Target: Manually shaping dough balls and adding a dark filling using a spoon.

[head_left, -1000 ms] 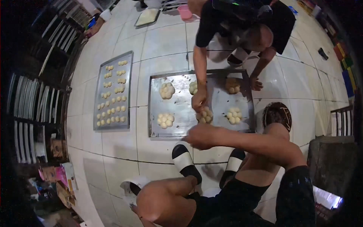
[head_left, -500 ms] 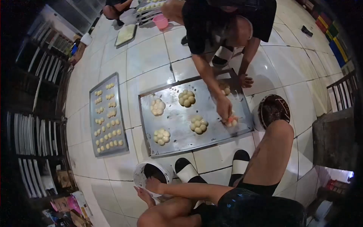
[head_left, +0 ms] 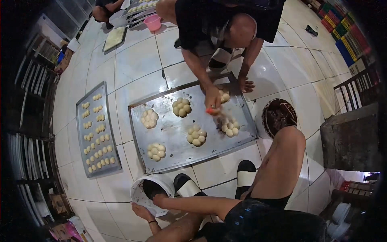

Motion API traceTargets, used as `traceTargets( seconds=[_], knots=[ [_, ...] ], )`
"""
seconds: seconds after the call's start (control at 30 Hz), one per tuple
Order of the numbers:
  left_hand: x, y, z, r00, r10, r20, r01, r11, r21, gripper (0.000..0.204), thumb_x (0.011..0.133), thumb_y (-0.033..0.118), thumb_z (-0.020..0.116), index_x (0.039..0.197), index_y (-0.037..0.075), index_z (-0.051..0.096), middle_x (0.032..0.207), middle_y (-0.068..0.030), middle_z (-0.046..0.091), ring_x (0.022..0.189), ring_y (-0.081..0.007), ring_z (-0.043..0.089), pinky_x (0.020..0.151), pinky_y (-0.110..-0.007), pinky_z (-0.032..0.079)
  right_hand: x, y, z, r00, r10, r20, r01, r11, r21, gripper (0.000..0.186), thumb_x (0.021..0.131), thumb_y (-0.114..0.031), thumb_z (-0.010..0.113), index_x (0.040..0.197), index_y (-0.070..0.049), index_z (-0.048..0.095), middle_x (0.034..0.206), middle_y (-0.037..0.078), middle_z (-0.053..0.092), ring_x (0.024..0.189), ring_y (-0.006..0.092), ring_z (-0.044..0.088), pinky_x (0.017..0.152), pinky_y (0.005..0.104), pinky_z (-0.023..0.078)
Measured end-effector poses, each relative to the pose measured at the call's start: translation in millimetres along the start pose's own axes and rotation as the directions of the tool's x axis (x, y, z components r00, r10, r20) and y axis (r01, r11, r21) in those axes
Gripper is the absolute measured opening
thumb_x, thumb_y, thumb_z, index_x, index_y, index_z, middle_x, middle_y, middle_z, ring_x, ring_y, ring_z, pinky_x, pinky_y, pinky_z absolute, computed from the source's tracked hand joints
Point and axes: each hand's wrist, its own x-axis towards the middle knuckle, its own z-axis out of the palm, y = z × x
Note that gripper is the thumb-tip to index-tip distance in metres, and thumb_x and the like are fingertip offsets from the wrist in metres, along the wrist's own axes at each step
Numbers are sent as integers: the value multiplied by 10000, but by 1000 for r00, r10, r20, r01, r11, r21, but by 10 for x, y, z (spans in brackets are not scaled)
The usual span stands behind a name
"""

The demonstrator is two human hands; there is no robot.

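A white bucket [head_left: 139,195] with dark stuff inside leans toward me on the floor near my feet. My left hand [head_left: 142,212], a dark band at its wrist, grips the bucket's lower rim from outside. My right hand [head_left: 159,200] reaches into the bucket's mouth; its fingers are hidden inside. Just beyond lies a large metal tray [head_left: 169,129] with several clusters of dough balls [head_left: 196,135]. A co-worker's hand [head_left: 212,98] holds a small orange-handled tool, blurred, over that tray. Their other hand [head_left: 246,84] hovers near its far right corner.
Left of the large tray lies a narrower tray [head_left: 90,131] with small dough pieces. A round container of dark brown stuff [head_left: 278,117] stands by my right knee. Racks [head_left: 32,153] line the left side. Farther off are a pink bucket [head_left: 152,23] and coloured crates [head_left: 346,44].
The view has shifted, so the trays sit lower and more left. The co-worker's tool hand has moved from the near right dough cluster toward the middle of the tray. My hands stay at the bucket.
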Motion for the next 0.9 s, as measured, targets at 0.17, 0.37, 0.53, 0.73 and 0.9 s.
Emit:
traceTargets(
  seconds=[0.17, 0.37, 0.53, 0.73, 0.9],
  knots=[
    [-48, 273, -24, 990, -97, 104, 83, 988, 127, 525, 1089, 352, 378, 1166, -86, 658, 1128, -261, 673, 1007, -412, 619, 922, -420, 489, -101, -52, -489, 995, -30, -93, 51, 971, 233, 204, 857, -37, 557, 808, 19, 747, 738, 144, 712, 572, 292, 626, 518, 404, 498],
    [-264, 305, -18, 988, -141, 55, 140, 990, 30, 550, 1085, 371, 374, 1086, -95, 665, 1052, -263, 680, 922, -401, 617, 860, -433, 485, -400, -182, -956, 931, 266, -249, 0, 683, 730, 185, 853, -50, 564, 787, 33, 715, 696, 100, 683, 585, 237, 618, 556, 347, 504],
    [57, -173, -366, 790, 223, 571, 527, 228, -819, 611, 1079, 432, 353, 1079, -98, 657, 1085, -261, 680, 931, -376, 628, 866, -423, 486, -499, -176, -1206, 958, 270, 97, -111, 38, 993, 184, 893, -117, 603, 826, 16, 711, 731, 75, 679, 620, 163, 610, 634, 269, 521],
    [-31, -116, 16, 992, -123, 37, 124, 992, -22, 630, 1087, 448, 339, 1148, -104, 637, 1163, -275, 671, 986, -383, 635, 901, -435, 485, -1337, 496, -2189, 902, 417, 112, -33, -192, 981, 164, 966, -72, 580, 937, 25, 708, 900, 119, 702, 773, 181, 694, 738, 258, 575],
    [-12, 84, -495, 680, -23, 733, 697, 330, -637, 638, 1087, 459, 352, 1208, -104, 628, 1186, -280, 667, 1022, -385, 640, 939, -420, 486, -1970, 909, -2716, 816, 577, 29, 55, -128, 990, 186, 977, -59, 568, 980, 79, 692, 938, 151, 701, 813, 197, 680, 768, 277, 575]
  ],
)
